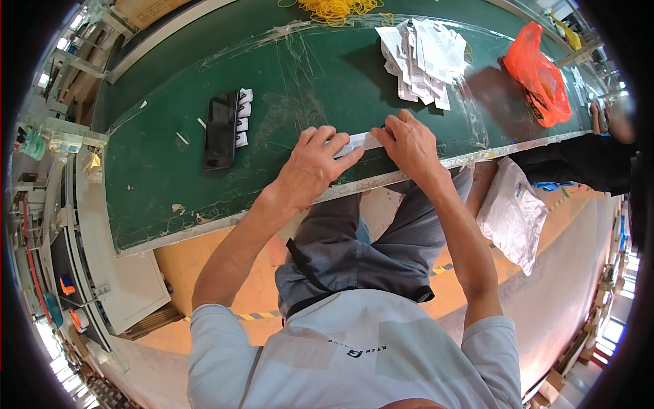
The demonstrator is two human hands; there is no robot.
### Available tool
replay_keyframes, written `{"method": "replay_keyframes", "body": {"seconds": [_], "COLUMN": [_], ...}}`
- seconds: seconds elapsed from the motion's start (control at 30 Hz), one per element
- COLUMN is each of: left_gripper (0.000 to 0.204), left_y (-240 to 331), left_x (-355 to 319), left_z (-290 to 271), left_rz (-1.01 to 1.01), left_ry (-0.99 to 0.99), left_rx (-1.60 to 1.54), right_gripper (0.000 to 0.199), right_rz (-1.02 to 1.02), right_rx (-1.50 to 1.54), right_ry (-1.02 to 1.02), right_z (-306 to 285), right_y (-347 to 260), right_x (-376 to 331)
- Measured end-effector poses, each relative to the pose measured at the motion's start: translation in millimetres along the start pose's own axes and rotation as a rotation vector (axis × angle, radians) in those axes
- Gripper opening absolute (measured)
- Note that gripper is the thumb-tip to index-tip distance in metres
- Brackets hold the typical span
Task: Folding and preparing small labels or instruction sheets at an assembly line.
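A narrow white paper strip [362,142], perhaps a folded sheet, lies near the front edge of the green-topped table [170,191]. My left hand [315,162] is closed at its left end, fingers bent and thumb stretched along the strip. At the other end my right hand [409,142] pinches it between thumb and fingers. Parts of the strip are hidden under both hands. Left of my hands sits a glossy black rectangular object [221,129], with several small white pieces with black parts [242,123] lined up along its right side.
Beyond my right hand is a loose pile of white paper sheets [426,61]. A red plastic bag [538,75] stands at the right, and yellow rubber bands [337,8] lie at the far edge. A dark sleeve [572,163] of another person reaches in at right, near a whitish plastic bag [512,215].
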State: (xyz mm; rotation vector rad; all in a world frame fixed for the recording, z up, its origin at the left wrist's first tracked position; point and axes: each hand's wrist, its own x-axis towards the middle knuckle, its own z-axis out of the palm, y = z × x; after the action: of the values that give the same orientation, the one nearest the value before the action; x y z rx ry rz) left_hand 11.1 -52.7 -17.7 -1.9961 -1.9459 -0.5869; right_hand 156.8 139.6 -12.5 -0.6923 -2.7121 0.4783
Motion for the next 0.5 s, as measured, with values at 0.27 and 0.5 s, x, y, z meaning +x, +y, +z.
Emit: {"method": "replay_keyframes", "body": {"seconds": [0.27, 0.5], "left_gripper": [0.041, 0.045], "left_y": [-4.0, -3.3], "left_x": [1.5, 6.0], "left_z": [-3.4, -9.8], "left_rz": [0.017, 0.060], "left_ry": [-0.080, -0.146], "left_rx": [-0.116, -0.038], "right_gripper": [0.030, 0.026], "right_rz": [0.026, 0.022], "right_rx": [0.018, 0.119], "right_ry": [-0.042, 0.026], "right_z": [-3.7, -3.6], "right_y": [-1.6, 0.4], "right_x": [1.9, -3.4]}}
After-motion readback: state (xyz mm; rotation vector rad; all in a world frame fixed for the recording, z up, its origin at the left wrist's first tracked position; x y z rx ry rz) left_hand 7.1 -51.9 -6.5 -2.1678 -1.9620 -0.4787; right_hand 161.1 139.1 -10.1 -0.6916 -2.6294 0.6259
